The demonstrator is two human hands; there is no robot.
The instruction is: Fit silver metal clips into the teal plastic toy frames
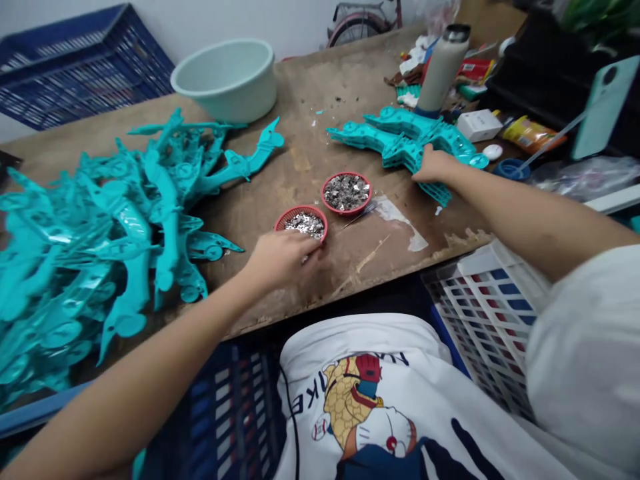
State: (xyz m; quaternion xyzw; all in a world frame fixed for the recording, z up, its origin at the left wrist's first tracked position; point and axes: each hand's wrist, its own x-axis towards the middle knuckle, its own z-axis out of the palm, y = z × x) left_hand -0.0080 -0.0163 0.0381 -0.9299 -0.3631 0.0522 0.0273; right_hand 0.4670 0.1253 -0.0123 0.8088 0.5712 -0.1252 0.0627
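My left hand (286, 257) is at the near edge of a red basket (281, 220) of small shiny metal pieces, its fingers bent and blurred; whether they hold a piece is hidden. A second red basket (347, 192) of metal pieces sits just behind and to the right. My right hand (434, 165) rests on a stack of turquoise plastic parts (400, 148) at the right, its fingers partly hidden against them. A large heap of similar turquoise parts (120, 227) covers the left of the table. Thin tweezers (356, 217) lie beside the second basket.
Behind stand a pale green basin (230, 80) and a blue crate (85, 67). A bottle (444, 70), a white box (479, 125), a phone (604, 107) and packets are at the right. A white crate (483, 293) is below the table edge.
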